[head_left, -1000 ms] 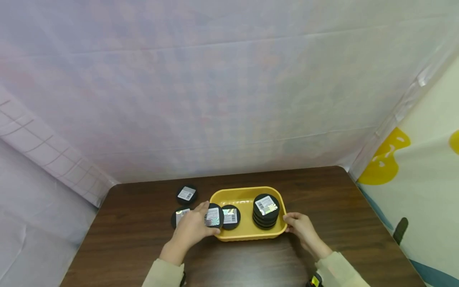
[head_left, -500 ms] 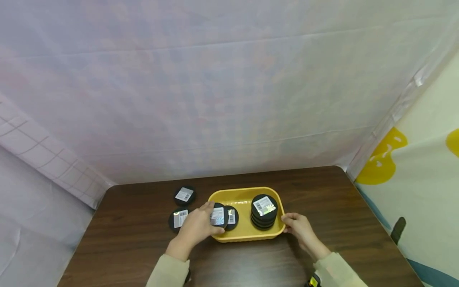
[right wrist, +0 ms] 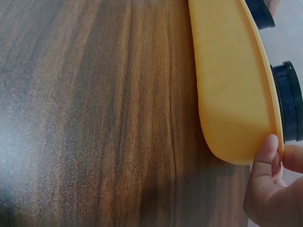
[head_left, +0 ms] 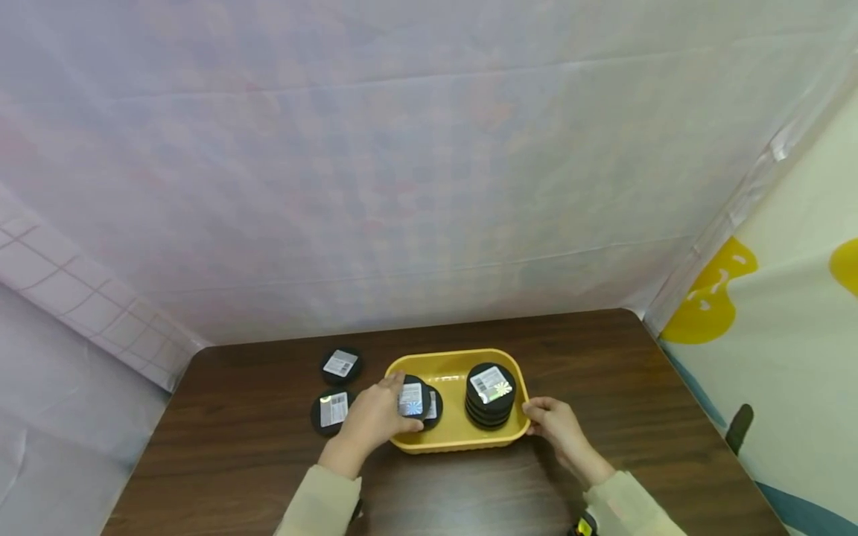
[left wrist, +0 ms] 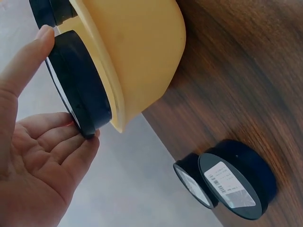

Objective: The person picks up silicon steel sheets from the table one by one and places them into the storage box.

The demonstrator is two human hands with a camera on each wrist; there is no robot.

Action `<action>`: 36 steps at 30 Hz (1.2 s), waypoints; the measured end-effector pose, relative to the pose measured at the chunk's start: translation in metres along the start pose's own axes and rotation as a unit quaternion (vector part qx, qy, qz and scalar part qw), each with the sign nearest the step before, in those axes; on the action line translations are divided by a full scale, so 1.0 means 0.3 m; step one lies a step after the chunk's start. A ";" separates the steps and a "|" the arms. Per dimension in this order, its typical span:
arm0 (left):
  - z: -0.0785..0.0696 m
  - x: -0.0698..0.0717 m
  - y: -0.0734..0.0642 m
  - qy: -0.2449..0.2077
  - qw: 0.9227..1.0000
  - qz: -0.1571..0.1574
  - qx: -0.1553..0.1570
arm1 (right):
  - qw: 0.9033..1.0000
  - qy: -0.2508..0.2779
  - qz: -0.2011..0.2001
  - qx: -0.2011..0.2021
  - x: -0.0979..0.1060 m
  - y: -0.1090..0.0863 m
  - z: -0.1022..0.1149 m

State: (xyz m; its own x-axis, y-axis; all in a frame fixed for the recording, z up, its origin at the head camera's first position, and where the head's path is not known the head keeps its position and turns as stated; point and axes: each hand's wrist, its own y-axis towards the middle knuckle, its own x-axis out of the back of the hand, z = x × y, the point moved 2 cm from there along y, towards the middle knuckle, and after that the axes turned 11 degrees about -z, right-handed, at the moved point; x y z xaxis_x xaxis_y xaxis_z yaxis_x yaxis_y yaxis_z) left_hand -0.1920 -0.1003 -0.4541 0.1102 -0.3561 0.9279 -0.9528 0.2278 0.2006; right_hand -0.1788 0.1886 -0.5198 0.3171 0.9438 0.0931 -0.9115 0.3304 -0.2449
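Observation:
My left hand (head_left: 377, 417) holds a round black tin (left wrist: 78, 82) by its edge, thumb on one side and fingers on the other. In the head view this labelled tin overlaps another black tin (head_left: 435, 408) at the left end of the yellow basket (head_left: 456, 449). The left wrist view has the held tin right at the basket's rim. A stack of several black tins (head_left: 491, 394) stands at the basket's right end, a white label on top. My right hand (head_left: 561, 432) pinches the basket's right rim between thumb and fingers, seen also in the right wrist view.
Two more labelled black tins lie left of the basket: a far tin (head_left: 341, 365) and a nearer tin (head_left: 331, 412), partly behind my left hand. Everything stands on a dark wooden table (head_left: 456, 491), with a pale cloth (head_left: 402, 186) hanging behind its far edge.
My left hand has moved a little to the right with its tin, which now covers more of the tin in the basket. My right hand keeps its grip on the rim.

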 end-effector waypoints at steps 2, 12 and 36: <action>0.000 -0.003 0.004 0.003 1.000 0.003 0.004 | 1.000 -0.001 -0.001 0.002 -0.001 -0.002 0.003; -0.008 -0.024 0.022 0.000 1.000 0.011 0.016 | 1.000 -0.007 -0.002 0.001 -0.001 -0.004 0.007; -0.039 -0.091 0.047 0.018 0.999 0.034 0.027 | 1.000 -0.008 0.004 -0.005 0.004 0.003 0.003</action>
State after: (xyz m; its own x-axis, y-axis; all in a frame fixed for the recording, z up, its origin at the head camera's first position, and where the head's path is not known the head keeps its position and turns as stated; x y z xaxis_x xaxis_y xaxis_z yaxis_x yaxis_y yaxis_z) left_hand -0.2051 -0.0767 -0.4729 0.0542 -0.3078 0.9499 -0.9724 0.2000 0.1203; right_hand -0.1796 0.1901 -0.5192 0.3049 0.9464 0.1066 -0.9117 0.3224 -0.2545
